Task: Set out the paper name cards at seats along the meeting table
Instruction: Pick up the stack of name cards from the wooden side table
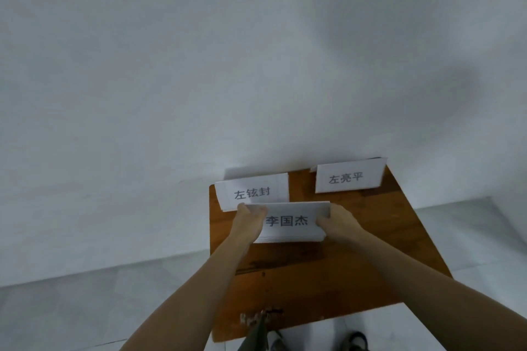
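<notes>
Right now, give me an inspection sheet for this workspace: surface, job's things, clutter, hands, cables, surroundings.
Surface: brown wooden table, worn at its near edge, set against the wall.
Job's things: left card and right card at the far edge, apart; middle stack nearer, its far-left corner over the left card's near edge.
Clutter: nothing seen.
Hands: left hand grips the middle stack's left end, right hand its right end.
Cables: nothing seen.
Surroundings: white wall, pale tiled floor, shoes below the table's near edge.
</notes>
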Demonstrator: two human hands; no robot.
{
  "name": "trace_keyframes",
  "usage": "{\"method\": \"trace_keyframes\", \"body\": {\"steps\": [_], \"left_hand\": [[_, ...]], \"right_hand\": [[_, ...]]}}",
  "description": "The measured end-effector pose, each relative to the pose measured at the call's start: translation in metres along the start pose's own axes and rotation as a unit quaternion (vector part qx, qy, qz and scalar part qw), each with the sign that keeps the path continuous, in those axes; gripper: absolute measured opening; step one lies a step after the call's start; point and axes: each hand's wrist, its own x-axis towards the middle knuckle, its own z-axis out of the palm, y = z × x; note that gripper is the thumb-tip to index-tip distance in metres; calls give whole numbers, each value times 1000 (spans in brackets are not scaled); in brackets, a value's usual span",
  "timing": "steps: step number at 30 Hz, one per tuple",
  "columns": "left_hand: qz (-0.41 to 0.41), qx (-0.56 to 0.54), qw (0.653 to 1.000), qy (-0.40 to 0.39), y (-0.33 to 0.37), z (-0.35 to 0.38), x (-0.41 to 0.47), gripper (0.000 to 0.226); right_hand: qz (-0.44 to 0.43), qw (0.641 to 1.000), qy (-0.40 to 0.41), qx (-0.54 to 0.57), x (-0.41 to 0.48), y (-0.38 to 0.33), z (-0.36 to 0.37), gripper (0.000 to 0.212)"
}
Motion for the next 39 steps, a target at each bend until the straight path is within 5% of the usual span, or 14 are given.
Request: {"method": "trace_keyframes", "body": {"steps": [6, 10, 13, 24, 30, 39], "left_hand": [[0, 36, 999, 7, 4, -15, 15, 58], [3, 8, 994, 105, 10, -47, 42, 52], [-26, -16, 987, 159, 11, -68, 63, 50], [-102, -74, 985, 119, 14, -61, 99, 36], [-95, -48, 989, 101, 29, -55, 83, 40], [22, -19, 996, 82, 74, -51, 41, 60]], "right_hand": [[8, 997, 36, -64, 15, -4, -26, 36], [-29, 994, 94, -41, 39, -25, -43, 41], [-58, 997, 51, -22, 67, -47, -40, 28], [-35, 992, -97, 73, 118, -75, 11, 23], [-28, 992, -67, 99, 113, -77, 2, 21], [-77, 989, 39, 124, 63, -84, -56, 21]]}}
